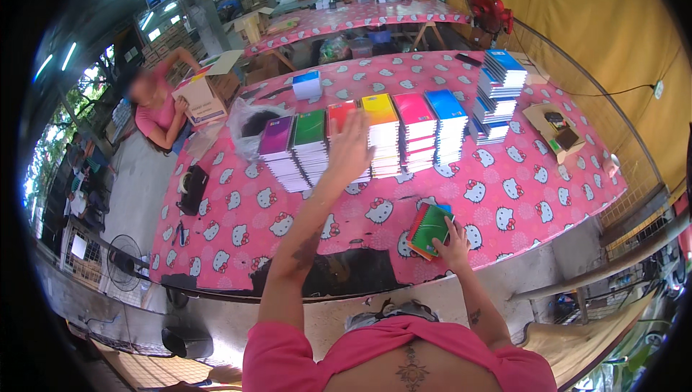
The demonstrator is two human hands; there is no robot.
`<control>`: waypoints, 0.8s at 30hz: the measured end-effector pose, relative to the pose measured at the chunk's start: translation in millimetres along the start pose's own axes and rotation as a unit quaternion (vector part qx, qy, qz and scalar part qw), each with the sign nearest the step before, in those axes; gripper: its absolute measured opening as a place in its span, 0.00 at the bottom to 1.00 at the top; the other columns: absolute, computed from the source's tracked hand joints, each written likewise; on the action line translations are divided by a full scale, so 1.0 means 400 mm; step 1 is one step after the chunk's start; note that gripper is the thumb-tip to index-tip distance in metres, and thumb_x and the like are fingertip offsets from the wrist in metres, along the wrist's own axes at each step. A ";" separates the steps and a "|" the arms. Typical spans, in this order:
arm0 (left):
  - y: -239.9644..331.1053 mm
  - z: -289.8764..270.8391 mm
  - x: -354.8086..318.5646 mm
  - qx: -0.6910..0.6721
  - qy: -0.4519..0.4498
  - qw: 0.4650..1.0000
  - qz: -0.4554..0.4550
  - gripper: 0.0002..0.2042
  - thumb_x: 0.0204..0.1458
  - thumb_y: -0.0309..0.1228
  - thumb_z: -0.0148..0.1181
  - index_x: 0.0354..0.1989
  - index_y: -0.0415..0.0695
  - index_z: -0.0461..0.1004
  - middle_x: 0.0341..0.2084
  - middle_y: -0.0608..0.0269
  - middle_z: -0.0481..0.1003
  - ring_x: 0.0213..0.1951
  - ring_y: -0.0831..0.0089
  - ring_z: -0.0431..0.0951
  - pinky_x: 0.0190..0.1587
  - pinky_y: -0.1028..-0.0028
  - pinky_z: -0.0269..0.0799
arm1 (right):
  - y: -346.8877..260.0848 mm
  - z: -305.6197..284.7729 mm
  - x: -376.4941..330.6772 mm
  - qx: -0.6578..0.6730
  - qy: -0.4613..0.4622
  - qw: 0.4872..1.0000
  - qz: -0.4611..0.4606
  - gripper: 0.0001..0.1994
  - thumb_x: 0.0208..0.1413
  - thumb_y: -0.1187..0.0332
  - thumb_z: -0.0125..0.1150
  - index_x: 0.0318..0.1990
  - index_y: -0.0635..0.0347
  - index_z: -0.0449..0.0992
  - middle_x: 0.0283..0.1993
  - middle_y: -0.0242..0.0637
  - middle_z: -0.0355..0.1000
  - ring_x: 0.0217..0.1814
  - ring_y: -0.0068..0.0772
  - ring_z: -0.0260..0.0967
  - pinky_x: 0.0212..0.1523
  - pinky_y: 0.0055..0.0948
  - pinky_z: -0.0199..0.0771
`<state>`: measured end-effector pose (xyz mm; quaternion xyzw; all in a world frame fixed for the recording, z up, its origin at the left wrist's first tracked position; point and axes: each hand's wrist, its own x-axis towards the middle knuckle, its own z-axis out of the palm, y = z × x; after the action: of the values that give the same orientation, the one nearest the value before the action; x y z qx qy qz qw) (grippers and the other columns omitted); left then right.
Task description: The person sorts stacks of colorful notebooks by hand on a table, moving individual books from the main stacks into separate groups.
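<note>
My left hand (351, 148) reaches over the row of stacked spiral notebooks, its fingers stretched out across the stack with red covers (339, 112). It partly hides that stack; whether it touches the covers I cannot tell. Left of it stand a purple stack (277, 131) and a green stack (310, 125); right of it are yellow (379, 107), pink (413, 109) and blue (447, 106) ones. Near the table's front, my right hand (454, 246) grips a small pile of spiral notebooks (432, 229), green on top, with red, orange and blue edges showing beneath.
A taller, staggered notebook stack (497, 96) stands at the right, near a cardboard tray (553, 132). A black tape dispenser (192, 188) and pliers (180, 233) lie at the left. Beyond the left edge a person handles a cardboard box (205, 100). Behind the table is a red fan (486, 10).
</note>
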<state>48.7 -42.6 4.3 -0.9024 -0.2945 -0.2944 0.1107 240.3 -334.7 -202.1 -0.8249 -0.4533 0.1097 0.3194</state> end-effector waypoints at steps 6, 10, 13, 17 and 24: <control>0.028 0.115 0.094 0.021 0.052 0.998 0.016 0.25 0.53 0.32 0.60 0.60 0.37 0.68 0.58 0.50 0.70 0.63 0.58 0.66 0.69 0.42 0.48 | -0.037 -0.025 -0.006 0.052 -0.014 0.998 -0.011 0.48 0.51 0.44 0.67 0.75 0.46 0.48 0.71 0.46 0.54 0.73 0.51 0.52 0.66 0.60 0.50; 0.156 0.105 0.078 -0.048 0.054 0.996 0.058 0.14 0.51 0.25 0.54 0.47 0.42 0.76 0.41 0.57 0.80 0.45 0.64 0.80 0.69 0.48 0.51 | -0.045 -0.103 0.021 0.470 0.046 0.881 0.035 0.49 0.57 0.42 0.62 0.76 0.54 0.41 0.73 0.51 0.50 0.74 0.50 0.50 0.69 0.54 0.53; 0.378 -0.011 -0.076 -0.241 -0.095 0.913 0.315 0.14 0.52 0.28 0.57 0.48 0.45 0.76 0.46 0.58 0.77 0.51 0.64 0.77 0.68 0.47 0.52 | -0.084 -0.204 0.033 0.791 -0.073 0.592 0.138 0.37 0.64 0.52 0.58 0.73 0.60 0.49 0.68 0.51 0.58 0.68 0.47 0.60 0.64 0.47 0.65; 0.267 0.076 -0.061 -0.255 0.011 0.944 0.208 0.25 0.48 0.28 0.62 0.58 0.42 0.70 0.58 0.47 0.71 0.58 0.55 0.73 0.65 0.49 0.59 | -0.118 -0.254 0.068 0.764 0.007 0.627 0.151 0.12 0.65 0.72 0.53 0.54 0.59 0.67 0.50 0.38 0.74 0.49 0.35 0.76 0.47 0.36 0.80; 0.004 0.040 -0.002 0.055 0.099 0.994 0.004 0.26 0.54 0.25 0.58 0.64 0.40 0.66 0.40 0.45 0.79 0.42 0.53 0.80 0.48 0.55 0.74 | -0.120 -0.165 0.094 0.671 0.065 0.727 0.131 0.18 0.61 0.70 0.60 0.57 0.61 0.65 0.50 0.40 0.72 0.49 0.36 0.73 0.47 0.37 0.76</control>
<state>56.5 -38.3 -9.1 -0.8629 -0.2938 -0.3649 0.1896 259.8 -313.7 -117.0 -0.4522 -0.1267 0.3720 0.8006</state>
